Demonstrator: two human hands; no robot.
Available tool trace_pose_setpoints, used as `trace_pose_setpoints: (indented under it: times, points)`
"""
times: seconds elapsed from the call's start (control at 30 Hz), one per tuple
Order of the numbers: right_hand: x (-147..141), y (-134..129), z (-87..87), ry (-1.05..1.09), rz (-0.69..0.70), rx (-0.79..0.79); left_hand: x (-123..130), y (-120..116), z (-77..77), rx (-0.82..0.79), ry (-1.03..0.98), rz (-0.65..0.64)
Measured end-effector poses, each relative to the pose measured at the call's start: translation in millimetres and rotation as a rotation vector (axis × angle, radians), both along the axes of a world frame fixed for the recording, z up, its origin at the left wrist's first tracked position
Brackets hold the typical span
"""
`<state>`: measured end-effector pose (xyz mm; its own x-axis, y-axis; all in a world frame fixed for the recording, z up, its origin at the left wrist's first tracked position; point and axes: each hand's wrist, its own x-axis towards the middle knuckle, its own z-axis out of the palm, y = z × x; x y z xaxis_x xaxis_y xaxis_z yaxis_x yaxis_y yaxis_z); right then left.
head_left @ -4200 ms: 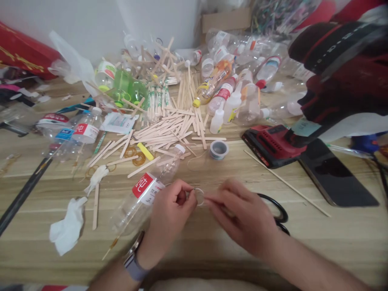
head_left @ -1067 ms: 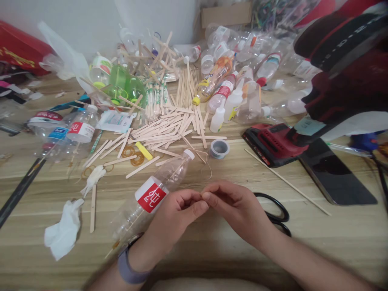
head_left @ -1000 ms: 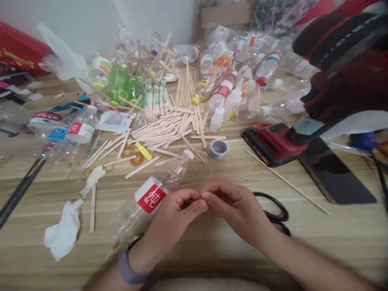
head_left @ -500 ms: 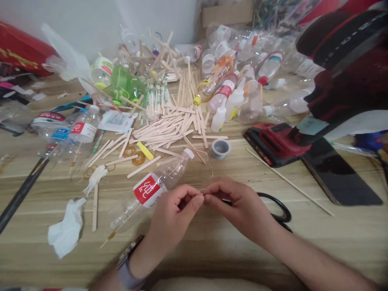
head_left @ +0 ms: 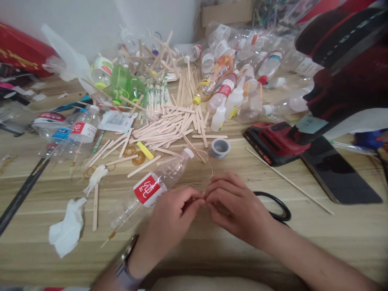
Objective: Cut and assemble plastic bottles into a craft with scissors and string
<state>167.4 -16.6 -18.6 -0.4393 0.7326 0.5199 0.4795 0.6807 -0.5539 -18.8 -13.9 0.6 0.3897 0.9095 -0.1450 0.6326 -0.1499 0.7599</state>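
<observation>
My left hand and my right hand meet fingertip to fingertip above the table, both closed in a pinch. A thin pale thread runs down from beside the craft sticks into the pinched fingers; its end is hidden there. Just left of my left hand lies a clear plastic bottle with a red and white label and a white cap, a thin stick alongside it. Black-handled scissors lie partly hidden under my right hand. Beyond the hands sits a small grey spool or cup.
A heap of flat craft sticks spreads mid-table, near a yellow-handled tool. Many plastic bottles crowd the back. A red and black power tool and a phone stand right. Crumpled tissue lies left.
My right hand has turned inward and its fingers have curled closer over the pinch point. My left hand has barely shifted. The bottle and other items stay in place.
</observation>
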Motion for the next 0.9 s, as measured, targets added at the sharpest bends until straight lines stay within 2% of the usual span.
trace_pose_setpoints:
  times: [0.07, 0.13, 0.23, 0.33, 0.4, 0.5, 0.57, 0.73, 0.9]
  points:
    - [-1.0, 0.4, 0.8, 0.099, -0.015, -0.145, 2.2, -5.9, -3.2, 0.302, 0.085, -0.033]
    - [-1.5, 0.4, 1.6, 0.177, -0.031, -0.288, 3.3, -10.5, -6.3, 0.516, 0.135, -0.057]
    - [-1.1, 0.5, 2.5, 0.247, -0.031, -0.443, 2.9, -12.7, -7.5, 0.577, 0.113, -0.059]
    - [-0.5, 0.6, 3.2, 0.271, -0.011, -0.518, 2.0, -8.9, -4.1, 0.393, 0.0, -0.027]
    - [-0.6, 0.4, 3.7, 0.252, -0.012, -0.5, 1.7, -4.6, -1.4, 0.13, -0.106, 0.017]
    - [-1.4, -0.7, 4.5, 0.187, -0.013, -0.388, 2.1, 1.4, -0.1, -0.313, -0.333, 0.115]
    - [-1.7, -1.6, 4.6, 0.145, -0.013, -0.324, 3.2, 3.7, -1.6, -0.494, -0.484, 0.201]
    - [-1.8, -3.5, 2.0, 0.125, -0.059, -0.247, 6.5, 5.0, -6.7, -0.694, -0.671, 0.333]
    - [-2.7, -3.7, 1.7, 0.096, -0.08, -0.121, 7.1, 5.7, -6.0, -0.715, -0.713, 0.369]
